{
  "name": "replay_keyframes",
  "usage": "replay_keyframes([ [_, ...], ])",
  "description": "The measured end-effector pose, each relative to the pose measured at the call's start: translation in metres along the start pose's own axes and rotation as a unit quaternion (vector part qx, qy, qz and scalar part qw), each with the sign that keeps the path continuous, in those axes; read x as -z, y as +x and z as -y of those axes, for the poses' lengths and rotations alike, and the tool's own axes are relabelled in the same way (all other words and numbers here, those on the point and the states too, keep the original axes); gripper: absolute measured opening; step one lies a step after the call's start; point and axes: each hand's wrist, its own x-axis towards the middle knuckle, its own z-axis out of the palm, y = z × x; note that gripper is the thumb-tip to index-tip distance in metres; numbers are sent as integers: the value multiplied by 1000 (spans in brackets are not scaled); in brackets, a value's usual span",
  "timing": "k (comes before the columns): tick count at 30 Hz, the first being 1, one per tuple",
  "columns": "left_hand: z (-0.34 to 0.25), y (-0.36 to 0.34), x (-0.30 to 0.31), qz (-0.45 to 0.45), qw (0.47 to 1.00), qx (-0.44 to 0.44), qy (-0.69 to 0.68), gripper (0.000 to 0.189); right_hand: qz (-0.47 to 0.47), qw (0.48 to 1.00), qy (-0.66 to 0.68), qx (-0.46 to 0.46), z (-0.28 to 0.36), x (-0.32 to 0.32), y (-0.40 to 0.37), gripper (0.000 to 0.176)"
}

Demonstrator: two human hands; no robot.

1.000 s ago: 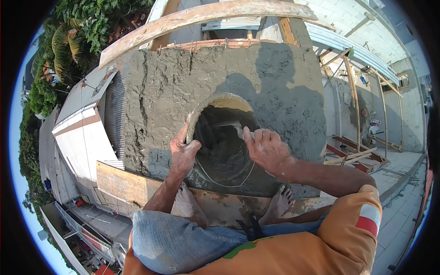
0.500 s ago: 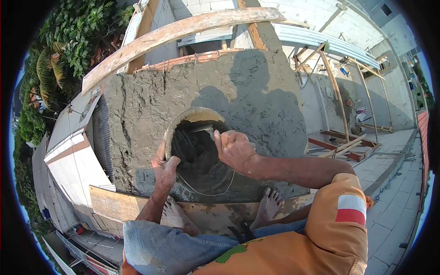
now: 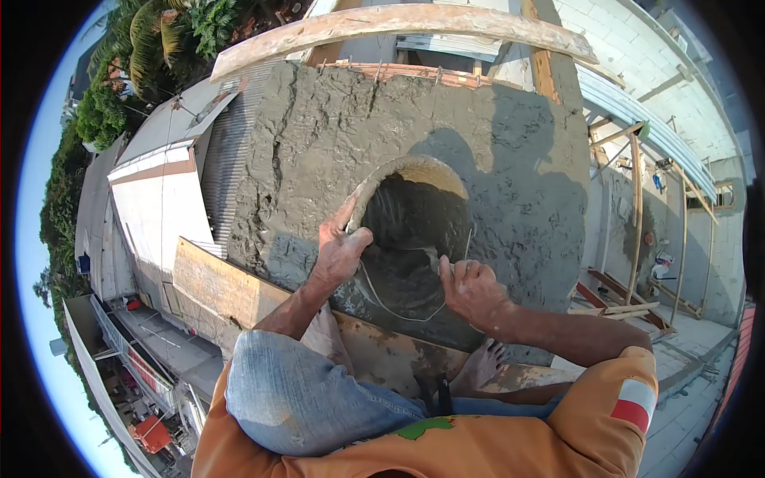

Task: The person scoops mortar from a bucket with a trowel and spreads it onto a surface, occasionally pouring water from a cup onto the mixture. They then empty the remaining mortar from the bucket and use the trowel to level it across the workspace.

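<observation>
Left hand [image 3: 343, 251] just left of centre, clasping, thumb [image 3: 362, 238] pointing right. Left forearm [image 3: 299, 309] slants up from lower left. Right hand [image 3: 476, 295] right of centre, curled into a fist-like grip, back up. Right forearm [image 3: 570, 334] reaches in from lower right.

Rough, wet grey concrete [image 3: 343, 147] glistens faintly; the round, mortar-crusted bucket [image 3: 437, 174] looks matt, the long wooden plank [image 3: 398, 21] weathered.
</observation>
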Motion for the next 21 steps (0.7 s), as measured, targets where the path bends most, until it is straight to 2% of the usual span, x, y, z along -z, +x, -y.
replay_keyframes([
  [1, 5, 0, 2, -4, 1000, 18, 17, 61, 19, 999, 28, 24, -4, 3, -2, 55],
  [2, 12, 3, 1, 0, 998, -54, 46, 60, 11, 999, 28, 39, -14, 5, 3, 55],
  [4, 12, 1, 3, 4, 999, -43, 29, 59, -9, 997, 71, -28, -35, 15, 21, 52],
  [5, 12, 0, 5, 6, 999, -38, 21, 58, -14, 997, 70, -20, -38, 13, 29, 52],
  [7, 8, -1, 5, 38, 998, -47, 20, 66, -35, 998, -1, -47, -42, 6, 41, 53],
  [9, -1, -1, 4, 34, 998, -50, 18, 65, -22, 1000, 4, -10, -22, -1, 25, 53],
  [12, 3, 1, 7, 6, 1000, 11, 10, 62, -7, 999, 35, 39, -10, -1, 8, 52],
  [14, 19, 4, 1, -18, 991, -129, 41, 64, 3, 997, 53, 49, -18, 9, 5, 52],
  [16, 5, 1, 3, 15, 997, -67, 22, 65, -25, 998, 23, -46, -37, 16, 25, 50],
  [17, -2, 0, 5, 35, 999, -24, 12, 65, -15, 998, 24, -50, -37, 12, 28, 50],
  [19, -4, -1, 5, 42, 999, 3, -2, 66, -34, 997, -60, -47, -33, -4, 35, 51],
  [20, -5, 0, 6, 41, 999, 29, -10, 66, 11, 997, -62, -55, -19, -10, 29, 52],
  [21, -4, 2, 8, 38, 999, 27, -9, 66, 8, 997, -63, -54, -12, -7, 19, 52],
])
